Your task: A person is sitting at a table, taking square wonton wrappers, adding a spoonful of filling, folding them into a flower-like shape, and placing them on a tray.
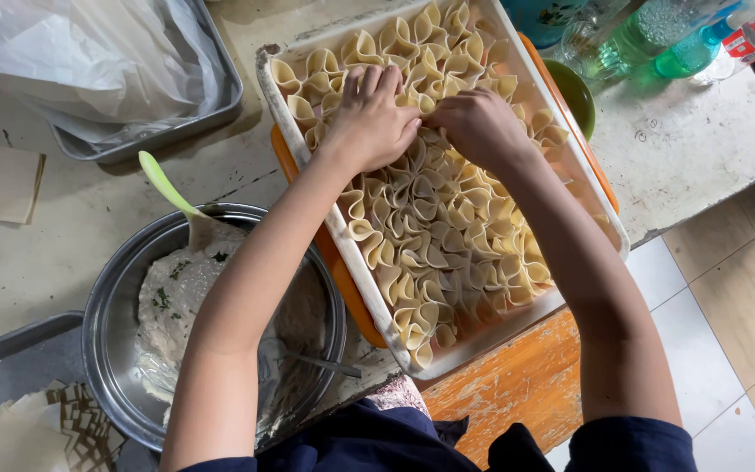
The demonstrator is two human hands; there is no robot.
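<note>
Head view, tray: shallow white rectangular tray (266, 74), nearly full of pale yellow folded dumplings (434, 236) packed tight in rows; it rests on an orange tray or board (342, 275) whose edge shows beneath, on the worn grey worktop (692, 149).
Head view, left hand: left hand (373, 118) lies palm down on the dumplings in the upper part of the tray, fingers curled and pressed among them; whether it grips one piece I cannot tell.
Head view, right hand: right hand (478, 127) just beside the left, knuckles up, fingers tucked down into the same patch of dumplings; grip hidden.
Head view, filling: round steel bowl (111, 323) near the person's left elbow holds pale minced filling flecked with green; a light green plastic spatula (163, 183) stands in it.
Head view, wrappers: thin square wrappers (41, 428) lie on a metal tray at lower left.
Head view, surroundings: steel baking tray with crumpled clear plastic (107, 61) at upper left; green plastic bottle (666, 35) and green bowl (574, 92) beyond the white tray.
Step, as judged: setting or nudging a folded piece into the packed rows.
Next move, as judged: calls for light fingers, so that neighbouring folds are not crushed, and a gap found for any further piece.
</note>
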